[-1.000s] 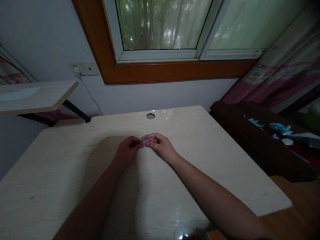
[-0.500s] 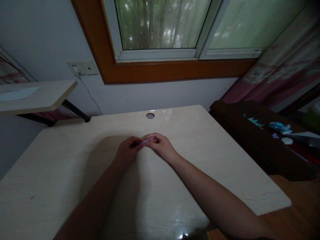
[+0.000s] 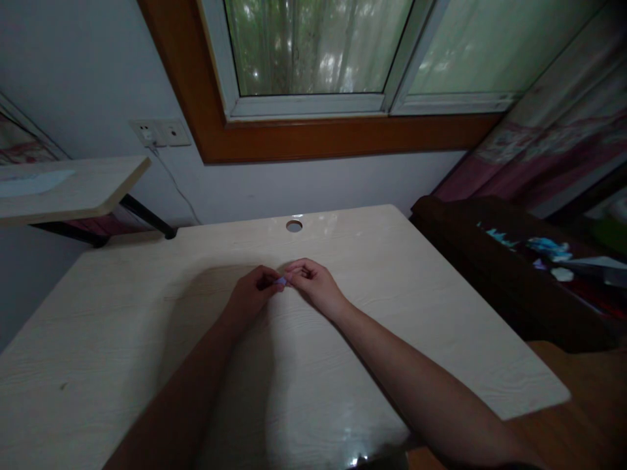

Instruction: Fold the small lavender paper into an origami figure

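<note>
Pinched between the fingertips of both hands is a small, thin purple piece (image 3: 281, 281) that looks like folded paper. Most of it is hidden by fingers, so its full shape cannot be made out. My left hand (image 3: 253, 289) is closed on its left side, thumb toward me. On the other side, my right hand (image 3: 313, 282) grips it with thumb and forefinger, the other fingers curled. Both hands are close together, low over the pale wood-grain desk (image 3: 343, 365).
A round cable hole (image 3: 294, 226) lies beyond my hands. At the left stands a raised shelf (image 3: 98, 196) on black legs, a white sheet (image 3: 34, 183) on it. On the right, a dark wooden piece of furniture (image 3: 470, 281) holds blue and white items (image 3: 548, 248).
The purple piece has turned slightly; it showed as a thin strip and now shows a small pointed face. My hands have barely moved.
</note>
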`<state>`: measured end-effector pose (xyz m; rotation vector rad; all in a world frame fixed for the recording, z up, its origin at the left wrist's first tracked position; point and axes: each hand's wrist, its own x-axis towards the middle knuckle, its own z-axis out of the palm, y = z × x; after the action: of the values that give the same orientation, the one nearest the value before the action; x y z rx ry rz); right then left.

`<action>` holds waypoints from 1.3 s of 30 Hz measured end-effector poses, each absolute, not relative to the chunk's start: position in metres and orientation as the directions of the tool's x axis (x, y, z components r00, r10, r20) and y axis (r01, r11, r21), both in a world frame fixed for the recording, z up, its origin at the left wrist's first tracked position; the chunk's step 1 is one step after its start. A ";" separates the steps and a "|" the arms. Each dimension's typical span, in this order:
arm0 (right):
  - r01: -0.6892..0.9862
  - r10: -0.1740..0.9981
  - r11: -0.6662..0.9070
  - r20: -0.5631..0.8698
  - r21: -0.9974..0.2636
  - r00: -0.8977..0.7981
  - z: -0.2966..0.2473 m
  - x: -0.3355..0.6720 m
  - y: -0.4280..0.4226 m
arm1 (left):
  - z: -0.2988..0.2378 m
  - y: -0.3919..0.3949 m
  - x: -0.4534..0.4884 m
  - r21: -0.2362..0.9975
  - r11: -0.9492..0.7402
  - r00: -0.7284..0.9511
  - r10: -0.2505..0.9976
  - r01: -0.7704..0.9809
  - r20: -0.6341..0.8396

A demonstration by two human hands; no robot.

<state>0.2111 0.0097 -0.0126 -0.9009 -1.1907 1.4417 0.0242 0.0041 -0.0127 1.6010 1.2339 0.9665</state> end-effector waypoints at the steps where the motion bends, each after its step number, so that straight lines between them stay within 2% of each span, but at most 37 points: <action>1: -0.240 0.978 0.010 0.059 -0.971 -0.198 -0.013 0.211 0.010 | -0.013 0.004 0.024 0.946 -0.129 0.210 0.975 0.297 0.067; 12: -0.108 0.978 0.121 0.137 -0.987 -0.155 -0.015 0.212 0.007 | 0.001 -0.001 0.027 0.943 -0.098 0.224 0.974 0.318 0.026; 18: -0.074 0.978 0.139 0.148 -0.988 -0.147 -0.011 0.212 0.005 | 0.008 -0.002 0.026 0.894 -0.138 0.277 0.961 0.427 0.016; 25: -0.071 0.974 0.129 0.140 -0.989 -0.178 -0.014 0.212 0.007 | 0.009 -0.002 0.027 0.909 -0.069 0.212 0.977 0.412 -0.022; 39: -0.116 0.969 0.109 0.131 -0.987 -0.208 -0.017 0.212 0.009 | 0.007 0.000 0.025 0.926 -0.064 0.243 0.969 0.372 -0.031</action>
<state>0.2124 0.0091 -0.0169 -0.9324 -1.3404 1.3195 0.0253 0.0002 0.0069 1.6050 1.2792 0.8245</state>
